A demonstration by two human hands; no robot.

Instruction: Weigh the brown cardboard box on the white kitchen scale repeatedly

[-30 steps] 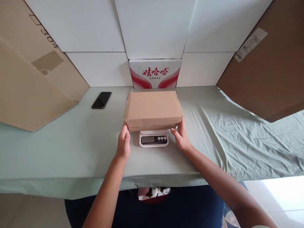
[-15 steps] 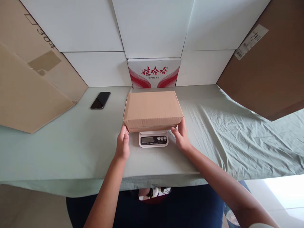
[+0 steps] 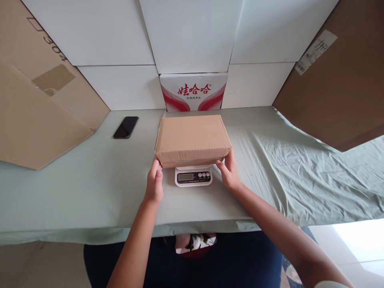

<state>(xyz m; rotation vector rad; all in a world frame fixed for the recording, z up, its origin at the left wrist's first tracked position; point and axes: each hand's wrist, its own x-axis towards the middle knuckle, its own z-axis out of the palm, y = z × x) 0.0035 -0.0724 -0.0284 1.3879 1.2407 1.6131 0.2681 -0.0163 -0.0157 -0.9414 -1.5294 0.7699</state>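
A brown cardboard box (image 3: 193,136) sits over a white digital kitchen scale (image 3: 193,183), covering all but the scale's front panel with its display and round buttons. Whether the box's full weight rests on the scale, I cannot tell. My left hand (image 3: 154,184) grips the box's near left corner, its fingers partly hidden beneath and behind the side. At the near right corner, my right hand (image 3: 228,172) holds the box with the thumb against the front lower edge and fingers along the side.
A black phone (image 3: 126,127) lies on the green cloth (image 3: 120,192) to the left. Behind the box stands a white and red printed carton (image 3: 194,93) against white panels (image 3: 192,36). Large cardboard sheets flank the table, one at left (image 3: 36,120) and one at right (image 3: 336,88).
The view has shifted very slightly. Both hands and the box keep the same place over the scale.
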